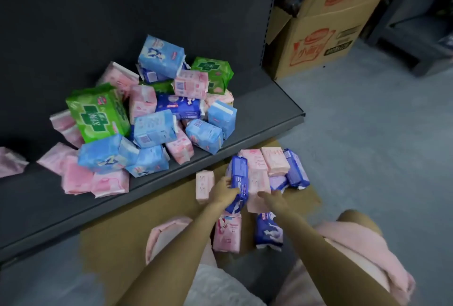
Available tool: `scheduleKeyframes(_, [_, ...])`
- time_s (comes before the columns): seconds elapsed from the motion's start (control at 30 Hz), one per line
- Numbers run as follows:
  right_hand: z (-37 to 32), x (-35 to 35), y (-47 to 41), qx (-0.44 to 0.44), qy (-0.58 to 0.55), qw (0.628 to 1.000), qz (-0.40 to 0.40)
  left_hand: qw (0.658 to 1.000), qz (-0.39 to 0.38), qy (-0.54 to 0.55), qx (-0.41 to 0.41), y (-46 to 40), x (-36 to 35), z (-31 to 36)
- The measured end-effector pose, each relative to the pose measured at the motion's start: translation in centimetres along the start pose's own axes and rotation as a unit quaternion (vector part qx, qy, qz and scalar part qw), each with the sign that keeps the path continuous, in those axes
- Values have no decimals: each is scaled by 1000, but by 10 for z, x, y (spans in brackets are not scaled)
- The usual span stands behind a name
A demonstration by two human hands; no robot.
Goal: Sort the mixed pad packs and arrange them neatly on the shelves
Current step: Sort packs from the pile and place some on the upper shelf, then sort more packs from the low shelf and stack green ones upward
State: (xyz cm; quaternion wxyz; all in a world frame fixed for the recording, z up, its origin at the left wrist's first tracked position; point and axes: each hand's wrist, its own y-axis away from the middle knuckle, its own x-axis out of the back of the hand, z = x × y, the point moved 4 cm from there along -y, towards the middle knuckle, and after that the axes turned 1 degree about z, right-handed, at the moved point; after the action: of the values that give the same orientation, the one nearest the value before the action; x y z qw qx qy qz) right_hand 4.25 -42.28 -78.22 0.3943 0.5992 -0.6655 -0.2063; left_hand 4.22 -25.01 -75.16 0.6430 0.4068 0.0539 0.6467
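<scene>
A jumbled heap of pad packs [157, 121] in pink, light blue, green and dark blue lies on the dark shelf [257, 119]. Below it, on flattened cardboard [137, 220] on the floor, stand several sorted pink and dark blue packs. My left hand [224, 193] grips a dark blue pack [239, 183] held on edge. My right hand [272, 199] lies with fingers stretched on a pink pack [257, 183] beside it. More pink [226, 234] and dark blue [268, 229] packs sit nearer to me.
An open cardboard box [326, 23] with bags inside stands to the right of the shelf upright. Grey floor [367, 134] spreads to the right. My knees in pink clothing frame the cardboard. A lone pink pack [204, 185] stands left of my hands.
</scene>
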Motion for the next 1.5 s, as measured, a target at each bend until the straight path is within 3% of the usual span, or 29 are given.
scheduleKeyframes(0.1, [0, 2, -4, 28, 78, 996, -36, 996, -68, 51, 35, -4, -11, -10])
scheduleKeyframes(0.23, [-33, 7, 7, 101, 62, 992, -37, 983, -13, 181, 38, -4, -3, -6])
scheduleKeyframes(0.3, [-62, 8, 23, 161, 72, 983, -53, 976, 7, 218, -3, 3, 17, 11])
scheduleKeyframes(0.37, [-97, 10, 47, 275, 150, 946, -81, 977, 15, 194, -86, 22, 49, 41])
scheduleKeyframes(0.47, [-164, 13, 97, 431, 247, 862, -105, 964, 76, 89, -241, 60, 118, 94])
scheduleKeyframes(0.57, [-239, 11, 158, 581, 324, 745, -49, 904, 188, -13, -383, 107, 193, 151])
scheduleKeyframes(0.67, [-300, 1, 230, 750, 385, 530, 89, 790, 322, -159, -496, 161, 250, 197])
scheduleKeyframes(0.7, [-314, -3, 248, 784, 384, 476, 111, 741, 369, -209, -521, 177, 264, 207])
scheduleKeyframes(0.77, [-340, -11, 281, 830, 360, 407, 125, 654, 442, -274, -550, 208, 291, 221])
scheduleKeyframes(0.83, [-368, -19, 314, 860, 315, 381, 127, 592, 486, -293, -572, 234, 324, 231])
scheduleKeyframes(0.93, [-407, -30, 355, 893, 239, 362, 118, 536, 539, -327, -562, 263, 374, 240])
scheduleKeyframes(1.1, [-471, -57, 382, 905, 159, 376, 121, 517, 608, -372, -474, 286, 446, 239])
scheduleKeyframes(1.17, [-499, -71, 386, 894, 157, 384, 170, 535, 620, -389, -422, 290, 476, 240])
scheduleKeyframes(1.3, [-543, -93, 387, 804, 233, 500, 224, 606, 584, -422, -337, 287, 519, 245])
scheduleKeyframes(1.37, [-557, -102, 390, 774, 287, 495, 269, 637, 546, -458, -293, 284, 534, 248])
scheduleKeyframes(1.4, [-563, -106, 391, 763, 308, 498, 274, 636, 534, -484, -277, 282, 537, 248])
scheduleKeyframes(1.5, [-579, -117, 389, 720, 323, 563, 245, 615, 534, -515, -267, 280, 539, 248])
